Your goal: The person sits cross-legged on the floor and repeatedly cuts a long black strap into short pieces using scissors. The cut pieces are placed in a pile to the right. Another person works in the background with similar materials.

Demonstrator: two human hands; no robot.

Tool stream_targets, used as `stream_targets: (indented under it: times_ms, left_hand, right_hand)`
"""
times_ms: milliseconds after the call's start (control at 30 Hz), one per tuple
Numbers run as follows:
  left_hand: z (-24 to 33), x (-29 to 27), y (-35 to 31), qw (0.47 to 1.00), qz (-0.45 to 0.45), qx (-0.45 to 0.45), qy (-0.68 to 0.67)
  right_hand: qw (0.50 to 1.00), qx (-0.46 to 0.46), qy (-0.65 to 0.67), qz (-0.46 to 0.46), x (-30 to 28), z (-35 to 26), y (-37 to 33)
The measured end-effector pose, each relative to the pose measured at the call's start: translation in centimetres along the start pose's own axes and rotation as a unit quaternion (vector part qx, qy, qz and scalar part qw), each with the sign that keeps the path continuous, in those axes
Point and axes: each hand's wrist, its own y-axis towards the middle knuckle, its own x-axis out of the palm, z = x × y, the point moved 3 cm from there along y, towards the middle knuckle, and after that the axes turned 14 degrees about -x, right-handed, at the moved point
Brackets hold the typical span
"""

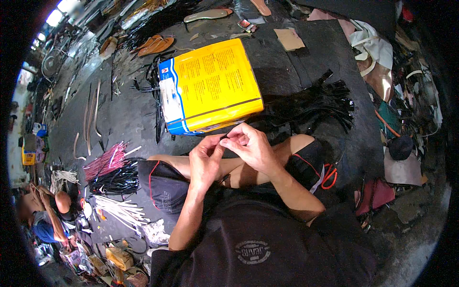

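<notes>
Thin black strap (224, 137): lying pinched between both hands above the lap, just in front of the yellow box (213, 86). Left hand (205, 160) and right hand (248, 146) are gripping it with fingertips. Black strap bundle (320, 105) lying right; red scissors (329, 176) resting beside the right knee.

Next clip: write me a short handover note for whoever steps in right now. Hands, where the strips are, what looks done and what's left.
Left hand: pinched on a thin black strip, in a closed grip.
Right hand: fingers on the same strip's end, just in front of the yellow box.
Pile of black strips lies on the floor to the right; pink strips, more black strips and white strips lie sorted to the left. Red-handled scissors sit by the right knee.
Done: cannot tell which piles are finished.
Left: the strip in hand.
</notes>
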Motion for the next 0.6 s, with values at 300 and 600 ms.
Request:
stream_targets:
  times_ms: [300,600]
  left_hand:
    - [0.4,-1.2,-0.5,0.999,0.031,0.017,-0.034]
    - [1.1,-1.2,-0.5,0.997,0.064,0.002,-0.044]
  right_hand:
    - [0.997,0.004,0.071,0.025,1.8,0.0,0.1]
    - [0.997,-0.068,-0.024,0.003,2.0,-1.5,0.4]
